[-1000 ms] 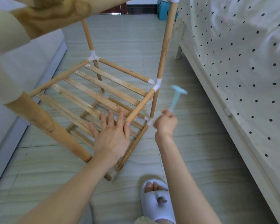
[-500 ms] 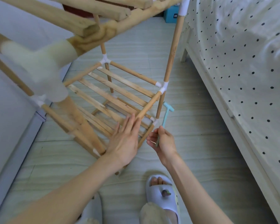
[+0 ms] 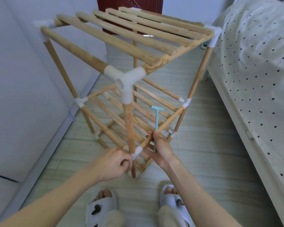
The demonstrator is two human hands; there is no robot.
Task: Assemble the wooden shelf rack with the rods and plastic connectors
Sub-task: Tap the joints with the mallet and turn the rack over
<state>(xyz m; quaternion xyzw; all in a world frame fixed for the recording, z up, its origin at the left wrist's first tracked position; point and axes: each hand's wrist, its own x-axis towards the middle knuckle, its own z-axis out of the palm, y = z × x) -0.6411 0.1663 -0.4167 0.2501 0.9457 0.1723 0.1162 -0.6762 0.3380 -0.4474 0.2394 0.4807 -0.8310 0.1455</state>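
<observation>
Standing in white slippers (image 3: 102,208) on the pale floor (image 3: 195,161), the person has raised the view since half a second ago, so the whole wooden rack (image 3: 129,76) now shows upright. The left hand (image 3: 112,163), earlier flat on a slat, is now curled closed around the near post by a white connector (image 3: 136,152). The right hand (image 3: 161,149) still pinches the small blue hammer (image 3: 156,122). The spotted bed (image 3: 252,79) stands just right; a dark door (image 3: 129,15) beyond.

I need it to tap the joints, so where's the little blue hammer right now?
The blue hammer is in the right hand, head up, low in the head view beside the rack's near middle connector.
</observation>
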